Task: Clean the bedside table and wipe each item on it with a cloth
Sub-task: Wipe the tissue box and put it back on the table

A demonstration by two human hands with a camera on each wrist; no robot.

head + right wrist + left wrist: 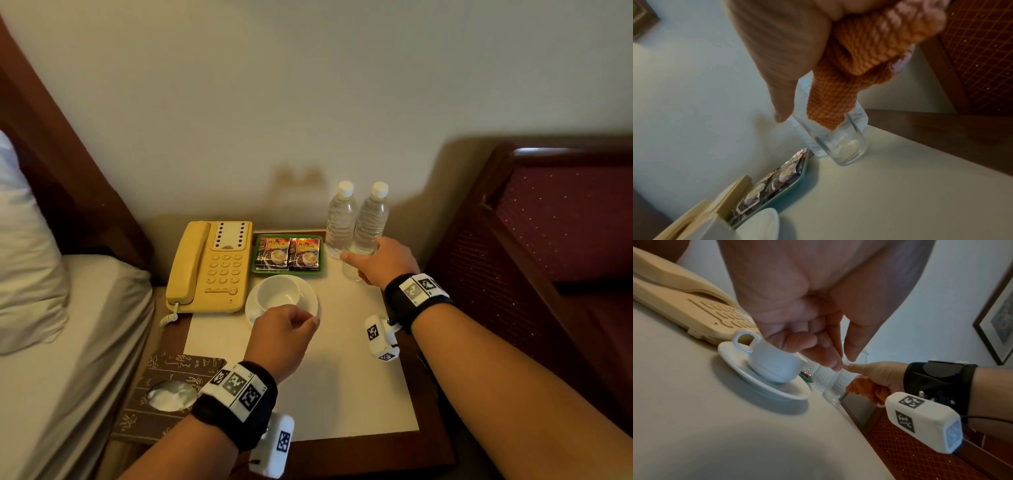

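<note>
My right hand [376, 260] grips a bunched orange cloth [849, 65] at the back right of the white-topped bedside table [342, 377]. A corner of the cloth hangs into a clear drinking glass [846, 146], which stands upright in front of two water bottles [356, 219]. The thumb points out past the glass. My left hand [287, 329] hovers over the front rim of a saucer [310, 294] carrying a white cup [279, 291]. Its fingers [818, 345] hang loosely curled and hold nothing.
A yellow telephone [209, 267] sits at the back left, and a green tray [287, 272] of coffee sachets [289, 251] lies behind the cup. A patterned tissue box [171, 394] rests on the front left corner. The bed [51, 342] is left, a red chair [548, 222] right.
</note>
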